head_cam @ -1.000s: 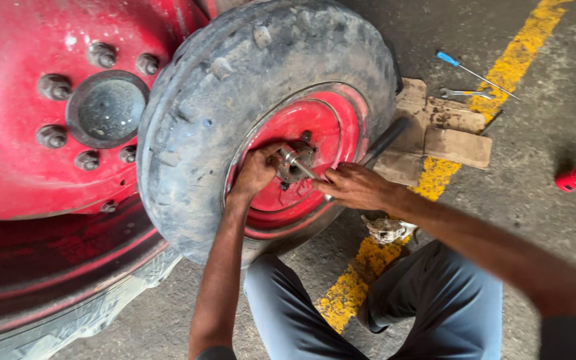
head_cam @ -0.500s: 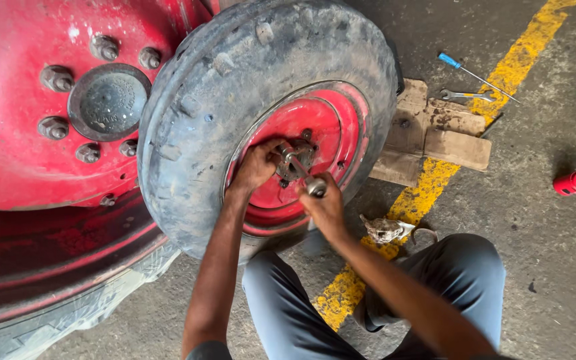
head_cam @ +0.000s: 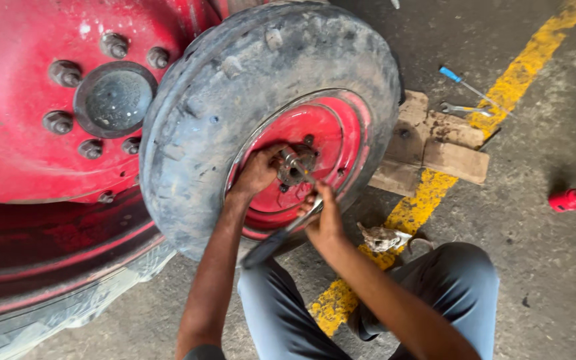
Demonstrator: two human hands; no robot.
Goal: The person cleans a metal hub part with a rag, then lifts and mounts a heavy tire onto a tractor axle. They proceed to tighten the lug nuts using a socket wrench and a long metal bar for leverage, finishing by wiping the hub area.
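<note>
Small wheel (head_cam: 235,120), worn grey tyre and red rim, leans against a big red wheel hub (head_cam: 55,100) on the left. Left hand (head_cam: 258,172) cupped on the metal hub (head_cam: 296,164) at rim centre, fingers curled round it. Right hand (head_cam: 323,217) just below, fingers closed on a dark long-handled tool (head_cam: 276,239). Wooden blocks (head_cam: 435,143), a blue-handled screwdriver (head_cam: 465,83) and a spanner (head_cam: 461,108) lie far right on the floor.

the wheel rim (head_cam: 331,137) is showing red inside a dusty grey-black tyre (head_cam: 235,100); a yellow floor stripe (head_cam: 521,80) is crossing grey concrete (head_cam: 541,267), and a blue-handled screwdriver (head_cam: 449,73) is lying nearby.
</note>
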